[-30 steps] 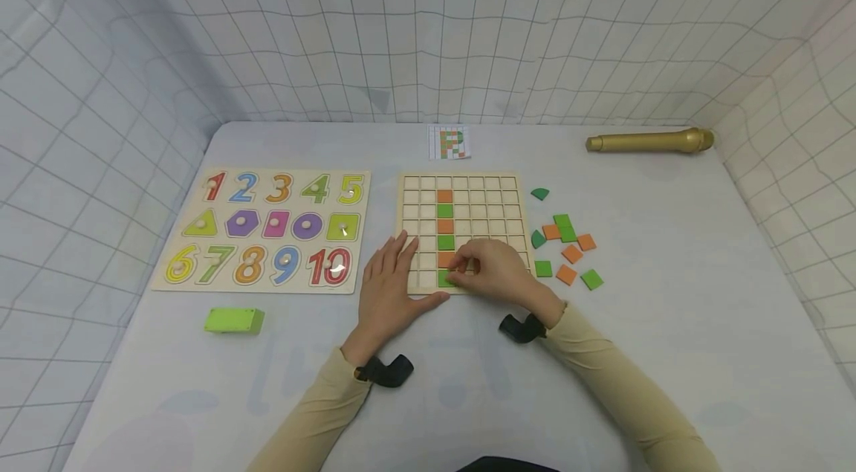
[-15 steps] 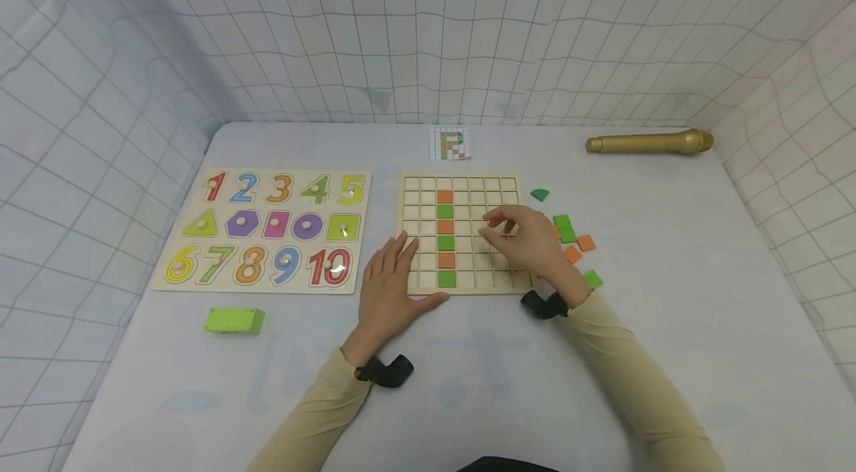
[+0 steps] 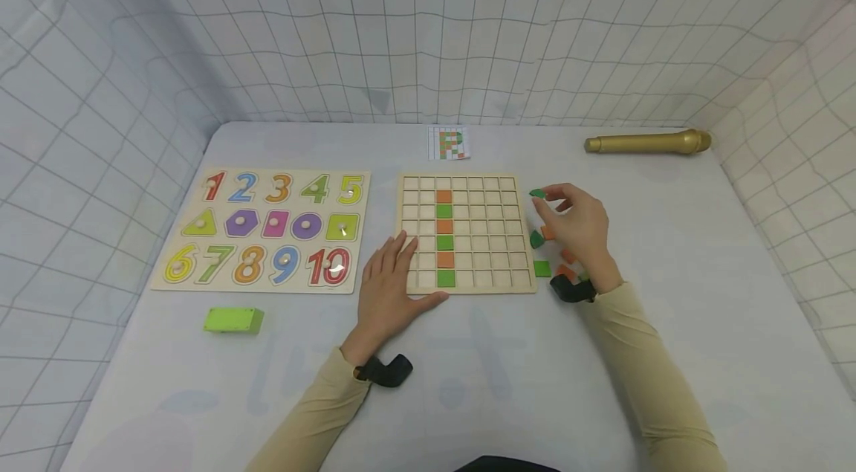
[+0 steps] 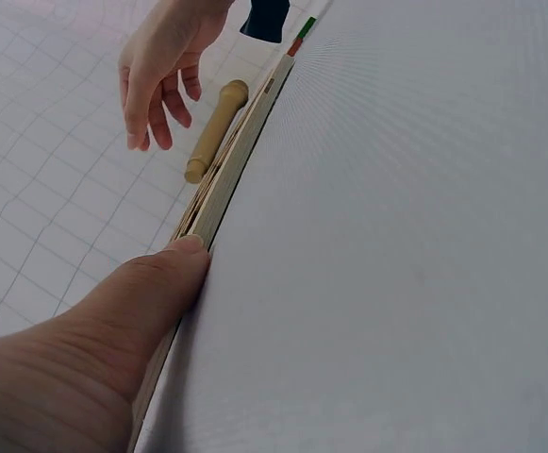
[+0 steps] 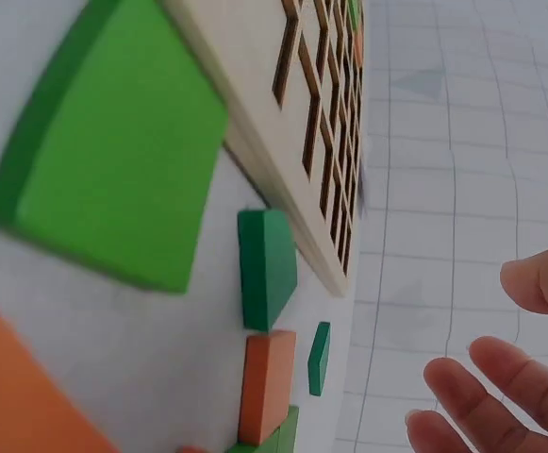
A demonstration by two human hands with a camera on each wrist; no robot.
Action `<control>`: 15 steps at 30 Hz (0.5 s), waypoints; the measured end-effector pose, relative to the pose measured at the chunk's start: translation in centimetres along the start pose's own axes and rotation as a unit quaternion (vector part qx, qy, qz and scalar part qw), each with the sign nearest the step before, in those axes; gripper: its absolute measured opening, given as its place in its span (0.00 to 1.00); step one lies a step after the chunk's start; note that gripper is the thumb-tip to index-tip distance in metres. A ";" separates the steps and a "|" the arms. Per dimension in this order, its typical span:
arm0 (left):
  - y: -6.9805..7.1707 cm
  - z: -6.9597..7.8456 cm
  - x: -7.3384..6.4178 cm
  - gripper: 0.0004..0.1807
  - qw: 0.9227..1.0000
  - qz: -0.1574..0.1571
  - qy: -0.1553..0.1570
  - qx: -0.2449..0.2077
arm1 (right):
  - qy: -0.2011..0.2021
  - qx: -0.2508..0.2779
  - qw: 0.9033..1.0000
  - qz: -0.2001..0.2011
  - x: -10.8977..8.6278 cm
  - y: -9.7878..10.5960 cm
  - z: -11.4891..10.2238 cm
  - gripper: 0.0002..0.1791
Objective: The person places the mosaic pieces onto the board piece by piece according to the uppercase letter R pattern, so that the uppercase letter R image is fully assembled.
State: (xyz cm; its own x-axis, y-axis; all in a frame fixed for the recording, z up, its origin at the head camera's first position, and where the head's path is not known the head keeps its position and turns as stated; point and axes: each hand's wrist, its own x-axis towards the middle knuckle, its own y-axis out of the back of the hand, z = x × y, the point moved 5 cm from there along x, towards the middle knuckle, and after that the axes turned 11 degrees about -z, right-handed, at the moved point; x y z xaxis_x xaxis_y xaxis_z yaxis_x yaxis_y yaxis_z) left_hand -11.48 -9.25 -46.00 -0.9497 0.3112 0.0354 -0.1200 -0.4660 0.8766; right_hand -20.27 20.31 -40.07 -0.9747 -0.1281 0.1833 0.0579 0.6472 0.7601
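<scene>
My left hand [image 3: 389, 297] rests flat on the lower left corner of the wooden grid board [image 3: 495, 290], its thumb along the front edge. In the left wrist view the thumb touches the side of the board. A column of orange and green square tiles [image 3: 444, 242] alternates down the grid. My right hand [image 3: 580, 227] hovers right of the board, thumb and fingers apart, near a dark green quarter-round piece [image 3: 538, 193]. In the right wrist view that piece [image 5: 320, 359] lies on the table, apart from the fingers. Another quarter-round piece [image 3: 537, 239] lies beside the board.
Loose orange and green tiles [image 3: 542, 269] lie right of the board, partly under the right hand. A pattern card [image 3: 449, 143] is behind the board. At left are a number puzzle [image 3: 261, 231] and a green block [image 3: 233, 320]; a gold microphone [image 3: 647, 142] lies back right.
My right hand has left the lowest green tile in the column and moved right and back to the quarter-round piece, its fingers spreading from a pinch. The left hand has stayed in place.
</scene>
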 end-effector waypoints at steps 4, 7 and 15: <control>0.0 -0.1 0.0 0.55 1.000 -0.005 0.006 0.002 | -0.052 -0.030 0.998 0.007 -0.2 0.6 1.5 0.21; -0.1 -0.1 0.1 0.55 1.000 -0.011 0.009 0.003 | -0.083 -0.046 0.995 -0.002 -0.3 0.8 2.3 0.23; -0.1 -0.2 0.1 0.55 1.000 -0.006 0.003 0.001 | -0.155 -0.073 0.983 -0.068 -0.6 0.7 3.4 0.26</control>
State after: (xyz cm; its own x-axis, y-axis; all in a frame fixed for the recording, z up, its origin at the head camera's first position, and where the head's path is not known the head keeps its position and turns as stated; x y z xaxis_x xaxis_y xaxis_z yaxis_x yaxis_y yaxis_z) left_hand -11.58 -9.30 -46.20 -0.9501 0.3112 0.0221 -0.1306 -0.4610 0.8777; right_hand -20.33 23.41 -41.73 -0.9932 0.0435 -0.1083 -0.0698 0.5227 0.8497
